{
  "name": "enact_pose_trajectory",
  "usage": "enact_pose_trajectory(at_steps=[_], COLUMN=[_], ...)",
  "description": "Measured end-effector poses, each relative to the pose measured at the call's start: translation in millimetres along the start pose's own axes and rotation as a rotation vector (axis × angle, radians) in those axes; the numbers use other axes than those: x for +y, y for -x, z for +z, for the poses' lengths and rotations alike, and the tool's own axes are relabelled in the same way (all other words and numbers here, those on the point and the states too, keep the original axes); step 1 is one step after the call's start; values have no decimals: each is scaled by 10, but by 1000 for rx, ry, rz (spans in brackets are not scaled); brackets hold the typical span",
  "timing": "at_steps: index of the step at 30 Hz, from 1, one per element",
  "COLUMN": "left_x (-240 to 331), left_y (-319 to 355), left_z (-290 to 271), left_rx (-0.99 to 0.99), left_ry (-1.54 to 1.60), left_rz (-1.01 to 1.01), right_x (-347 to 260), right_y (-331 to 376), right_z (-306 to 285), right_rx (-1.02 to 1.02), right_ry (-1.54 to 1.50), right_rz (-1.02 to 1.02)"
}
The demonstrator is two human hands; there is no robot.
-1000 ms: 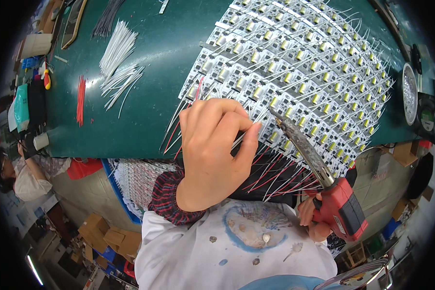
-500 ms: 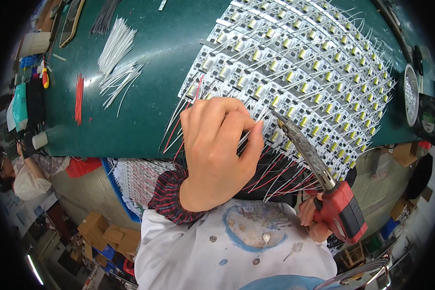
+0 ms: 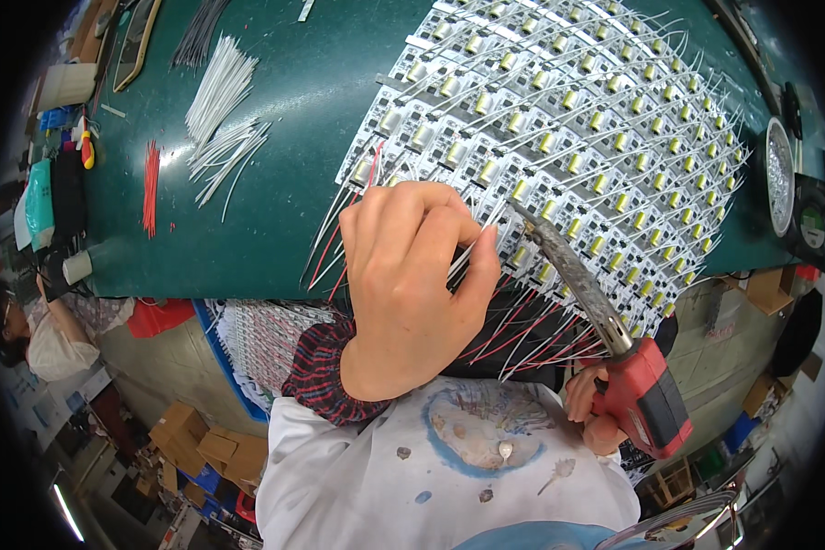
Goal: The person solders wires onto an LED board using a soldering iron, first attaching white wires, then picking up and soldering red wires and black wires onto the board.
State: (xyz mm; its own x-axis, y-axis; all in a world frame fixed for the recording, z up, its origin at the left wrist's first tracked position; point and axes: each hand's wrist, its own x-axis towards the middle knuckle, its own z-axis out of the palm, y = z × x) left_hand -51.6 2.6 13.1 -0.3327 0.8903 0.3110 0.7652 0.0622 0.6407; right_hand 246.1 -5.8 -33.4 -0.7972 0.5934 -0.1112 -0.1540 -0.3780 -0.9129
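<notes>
Left hand [image 3: 411,284] mid-frame, fingers [image 3: 472,275] pinched together on a thin white wire [image 3: 475,240] at the near edge of the circuit board panel [image 3: 559,119]. Right hand [image 3: 588,408] at lower right, fingers wrapped around the red soldering iron [image 3: 646,394] (tip touching the panel). Loose white wires [image 3: 220,119] lie upper left on the green bench [image 3: 284,137].

A loose heap of cut white wires [image 3: 218,110] lies well left of the hands on the green mat [image 3: 284,165]; a bundle of red wires [image 3: 150,186] lies farther left.
</notes>
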Motion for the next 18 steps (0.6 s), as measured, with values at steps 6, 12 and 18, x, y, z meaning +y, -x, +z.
enact_pose_trajectory(at_steps=[6, 12, 18], left_x=[-3, 28, -61], left_y=[13, -27, -18], left_z=[-9, 0, -218], left_rx=[-3, -3, 111], left_ry=[-6, 13, 56], left_rz=[-3, 7, 162], right_x=[-297, -149, -43], right_y=[-233, -71, -182], right_z=[-50, 7, -422], right_rx=[-320, -136, -109], right_ry=[138, 47, 46], right_rz=[136, -50, -100])
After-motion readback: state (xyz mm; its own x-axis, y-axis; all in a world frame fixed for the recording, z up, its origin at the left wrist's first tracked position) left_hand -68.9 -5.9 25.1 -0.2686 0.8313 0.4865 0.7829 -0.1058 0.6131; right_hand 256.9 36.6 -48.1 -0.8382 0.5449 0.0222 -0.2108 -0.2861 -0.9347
